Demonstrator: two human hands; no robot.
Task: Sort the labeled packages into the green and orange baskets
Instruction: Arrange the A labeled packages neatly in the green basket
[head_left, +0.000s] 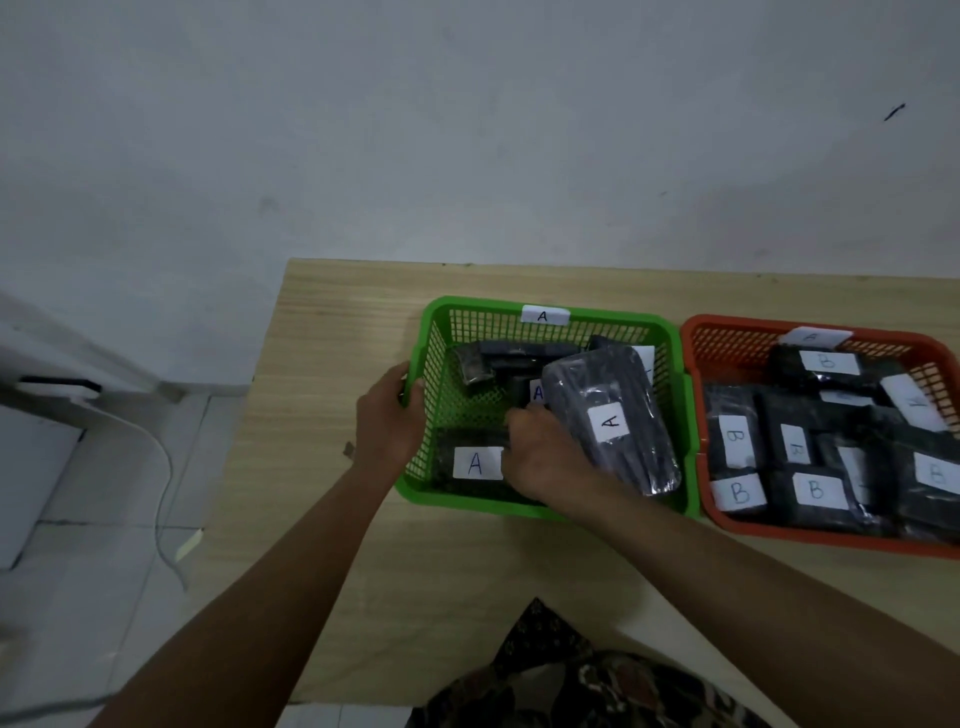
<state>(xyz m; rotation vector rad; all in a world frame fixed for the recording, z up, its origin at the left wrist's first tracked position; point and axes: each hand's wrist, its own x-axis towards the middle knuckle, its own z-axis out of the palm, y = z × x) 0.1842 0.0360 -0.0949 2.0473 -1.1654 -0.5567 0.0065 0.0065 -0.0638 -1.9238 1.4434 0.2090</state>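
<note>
The green basket (550, 512), tagged A on its far rim, stands on the table's middle and holds several black packages with white A labels. My left hand (387, 415) grips the basket's left wall from outside. My right hand (545, 457) is inside the basket, fingers on a large black package labelled A (618, 415) that leans tilted against the right side. Another A package (472, 462) lies flat at the front left. The orange basket (810, 535) stands to the right, touching the green one, filled with several black packages labelled B (815, 488).
The wooden table (332, 364) ends at the left, with a tiled floor and a white cable (166, 467) below. A grey wall runs behind the table. Patterned clothing (571, 675) shows at the near edge.
</note>
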